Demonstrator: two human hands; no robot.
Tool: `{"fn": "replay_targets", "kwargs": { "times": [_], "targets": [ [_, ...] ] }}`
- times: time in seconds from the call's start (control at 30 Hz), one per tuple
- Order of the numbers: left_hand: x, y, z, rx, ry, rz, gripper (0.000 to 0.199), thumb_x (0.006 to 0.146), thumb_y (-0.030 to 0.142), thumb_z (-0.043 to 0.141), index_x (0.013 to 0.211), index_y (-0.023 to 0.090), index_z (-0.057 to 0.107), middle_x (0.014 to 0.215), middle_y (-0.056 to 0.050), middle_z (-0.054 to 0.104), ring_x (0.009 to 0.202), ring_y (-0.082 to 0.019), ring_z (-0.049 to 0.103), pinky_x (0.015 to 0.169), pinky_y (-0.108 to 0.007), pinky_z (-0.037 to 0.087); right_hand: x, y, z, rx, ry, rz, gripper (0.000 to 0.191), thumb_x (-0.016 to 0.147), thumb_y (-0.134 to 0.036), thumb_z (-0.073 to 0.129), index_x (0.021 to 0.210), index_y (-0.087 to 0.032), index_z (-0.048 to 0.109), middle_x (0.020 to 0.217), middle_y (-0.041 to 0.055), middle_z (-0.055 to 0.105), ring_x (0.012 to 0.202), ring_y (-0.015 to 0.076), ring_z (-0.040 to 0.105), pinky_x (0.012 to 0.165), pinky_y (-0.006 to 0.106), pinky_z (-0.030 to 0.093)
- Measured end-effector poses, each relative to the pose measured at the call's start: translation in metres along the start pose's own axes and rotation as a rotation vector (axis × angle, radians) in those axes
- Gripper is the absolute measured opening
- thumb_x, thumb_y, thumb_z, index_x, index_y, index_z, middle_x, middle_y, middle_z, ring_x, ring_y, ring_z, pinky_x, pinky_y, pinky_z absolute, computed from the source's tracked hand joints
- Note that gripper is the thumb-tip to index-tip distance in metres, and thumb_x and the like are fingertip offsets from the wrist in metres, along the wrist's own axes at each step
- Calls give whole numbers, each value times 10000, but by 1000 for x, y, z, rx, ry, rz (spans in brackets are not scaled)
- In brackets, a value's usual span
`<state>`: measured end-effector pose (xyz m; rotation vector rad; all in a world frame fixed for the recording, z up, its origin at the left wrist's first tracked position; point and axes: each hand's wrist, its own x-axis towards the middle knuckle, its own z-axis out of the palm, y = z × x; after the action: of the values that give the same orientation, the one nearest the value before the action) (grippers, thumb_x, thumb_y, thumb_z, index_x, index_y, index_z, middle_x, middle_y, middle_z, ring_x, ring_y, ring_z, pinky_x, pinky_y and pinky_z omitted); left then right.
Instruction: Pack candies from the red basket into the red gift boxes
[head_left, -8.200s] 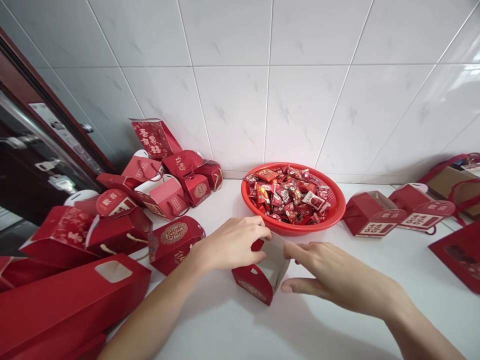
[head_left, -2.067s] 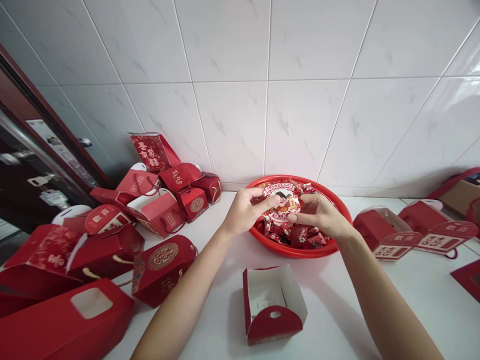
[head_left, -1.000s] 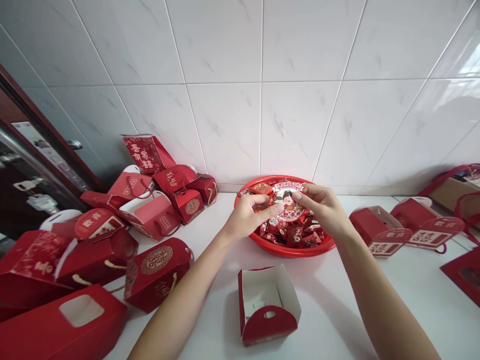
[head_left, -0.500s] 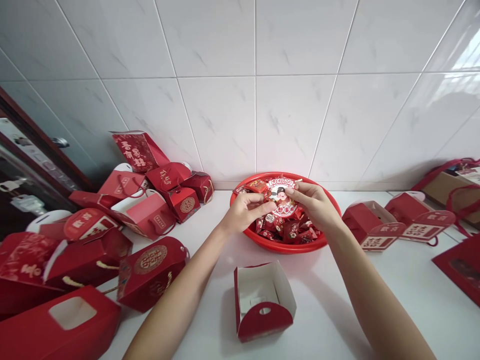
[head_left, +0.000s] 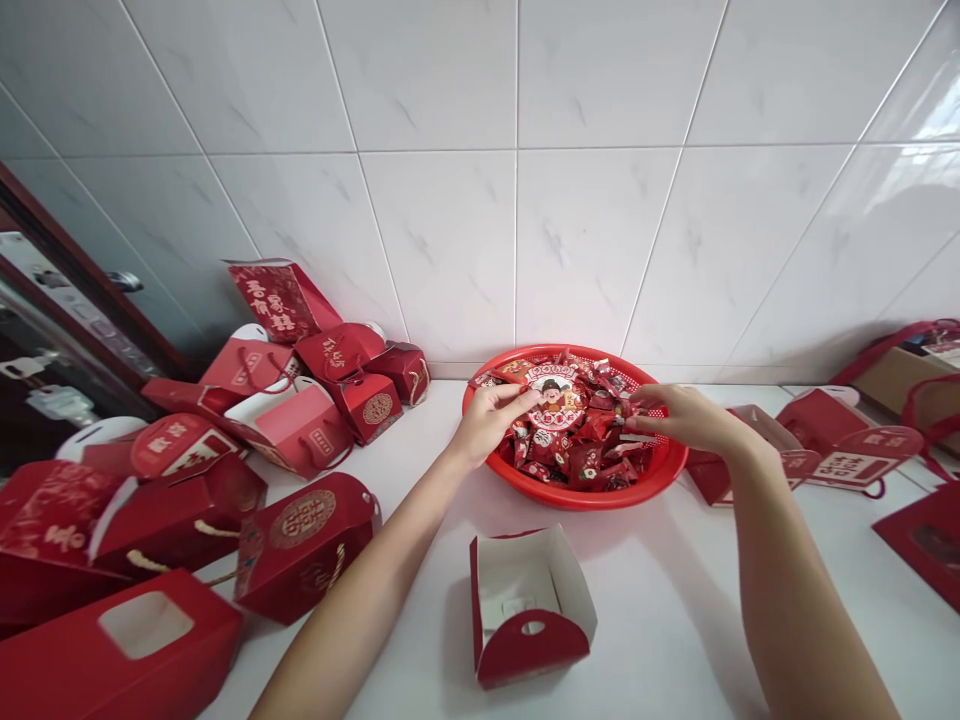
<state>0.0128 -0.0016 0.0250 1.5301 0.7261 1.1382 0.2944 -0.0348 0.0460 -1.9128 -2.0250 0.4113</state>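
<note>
**Left hand [head_left: 484, 425] pinches a round packet [head_left: 556, 402], right hand [head_left: 686, 415] at the sweets [head_left: 589, 465]**

The left thumb and fingers grip the round packet by its nine o'clock edge; it is printed with a cartoon figure and shows its face to the camera, over the heap of wrapped sweets. The right fingers reach over the heap from three o'clock, slightly curled, thumb lowest; whether they grip anything, I cannot tell.

Around the sweets runs the rim of a red basket [head_left: 585, 497], the clock's centre from here on. At about six o'clock, well apart from both hands, a red box with a pale lining [head_left: 534, 648] stands uncovered on the white worktop [head_left: 660, 640]. Decorated red boxes [head_left: 307, 545] crowd from eight to ten o'clock, with a long windowed box [head_left: 120, 645] nearest the camera at eight. Two more red boxes [head_left: 847, 440] sit at three, the nearer partly behind the right wrist; beyond them is a cardboard box [head_left: 896, 385]. A tiled wall [head_left: 450, 100] rises at twelve; keys [head_left: 60, 405] hang far out at nine.
</note>
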Motion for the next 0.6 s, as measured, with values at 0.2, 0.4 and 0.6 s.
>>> {"fn": "replay_targets", "kwargs": {
  "times": [0.2, 0.4, 0.6],
  "targets": [
    [-1, -2, 0, -22, 12, -38, 391, 699, 567, 826, 729, 177, 808, 735, -8, 713, 746, -178, 621, 744, -290, 490, 6, -11, 12, -229, -84, -17, 367, 755, -398, 729, 1085, -237, 712, 1127, 99, 741, 1092, 356, 664, 918, 427, 482],
    [0, -3, 0, -20, 22, -51, 402, 684, 578, 833, 716, 178, 804, 739, -17, 723, 741, -182, 621, 747, -300, 491, 10, -20, 24, -136, -157, -28, 552, 809, -421, 706, 1312, -204, 638, 1077, 109, 742, 1021, 335, 676, 827, 383, 503],
    [2, -4, 0, -74, 26, -63, 380, 664, 559, 856, 671, 184, 790, 719, -13, 721, 743, -177, 625, 754, -295, 487, 14, -21, 32, -81, -211, -59, 609, 811, -310, 701, 1401, -220, 580, 1205, 128, 721, 1144, 356, 648, 913, 404, 506]
  ]
}}
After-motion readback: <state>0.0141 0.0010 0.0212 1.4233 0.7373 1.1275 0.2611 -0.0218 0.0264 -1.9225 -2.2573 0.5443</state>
